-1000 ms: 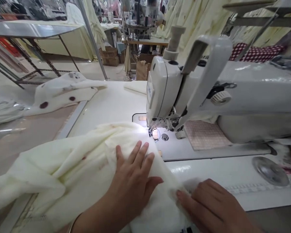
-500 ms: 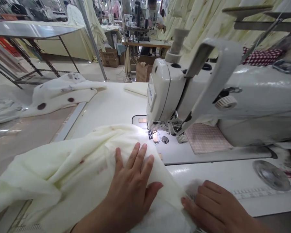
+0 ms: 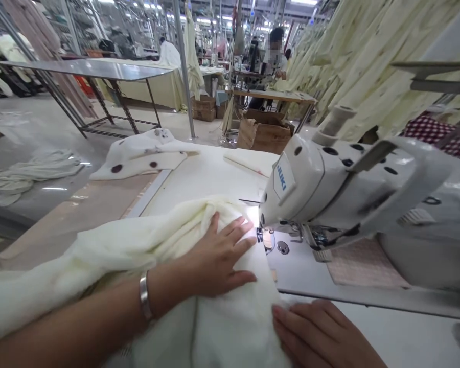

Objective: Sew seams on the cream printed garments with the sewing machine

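Note:
Pale cream fabric (image 3: 233, 327) lies bunched across the bed of a white JUKI sewing machine (image 3: 302, 174). Its right edge runs up to the lit presser foot (image 3: 259, 234). My left hand (image 3: 224, 258) rests on the fabric with fingers spread, their tips just left of the foot. At the fabric's right edge, nearer to me, my right hand (image 3: 318, 332) has its fingers together and its thumb at the cloth, gripping that edge. Part of the right-hand grip is hidden under the hand. A silver bracelet (image 3: 144, 295) circles my left wrist.
Spotted white fabric (image 3: 138, 156) lies on the table's far left. A flat folded piece (image 3: 249, 163) sits behind the machine head. Pink checked cloth (image 3: 364, 263) lies under the machine arm. Beyond are a cardboard box (image 3: 264, 134), a metal table (image 3: 99, 69) and a person at another station.
The view has swung left and up. My left hand has come closer to the presser foot along with the fabric, and my right hand stays at the fabric's edge.

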`<state>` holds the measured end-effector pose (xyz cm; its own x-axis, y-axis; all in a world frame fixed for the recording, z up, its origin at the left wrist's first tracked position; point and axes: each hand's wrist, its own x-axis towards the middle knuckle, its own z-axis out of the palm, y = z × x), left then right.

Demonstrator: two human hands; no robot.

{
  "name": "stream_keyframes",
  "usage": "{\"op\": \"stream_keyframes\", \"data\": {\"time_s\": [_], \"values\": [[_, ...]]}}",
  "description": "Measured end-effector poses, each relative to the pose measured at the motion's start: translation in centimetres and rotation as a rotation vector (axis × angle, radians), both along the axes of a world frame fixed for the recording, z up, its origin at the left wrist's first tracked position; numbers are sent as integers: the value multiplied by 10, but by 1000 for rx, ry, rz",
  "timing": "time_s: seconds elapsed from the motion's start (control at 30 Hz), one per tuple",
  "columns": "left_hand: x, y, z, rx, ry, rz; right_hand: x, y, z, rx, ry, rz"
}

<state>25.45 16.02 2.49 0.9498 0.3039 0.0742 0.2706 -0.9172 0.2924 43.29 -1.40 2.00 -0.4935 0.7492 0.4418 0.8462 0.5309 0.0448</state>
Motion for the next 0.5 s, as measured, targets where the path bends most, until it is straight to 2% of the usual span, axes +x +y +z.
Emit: {"op": "stream_keyframes", "data": {"time_s": [0.13, 0.23, 0.33, 0.5], "values": [[11, 41, 0, 34, -25, -103, -1, 26, 0, -28, 14, -15], [20, 63, -2, 80, -55, -144, 3, 43, -3, -47, 29, -47], [29, 81, -4, 113, -45, -152, 7, 57, -7, -52, 29, -114], [43, 115, -2, 194, 12, -120, 6, 71, -13, 59, -16, -192]]}}
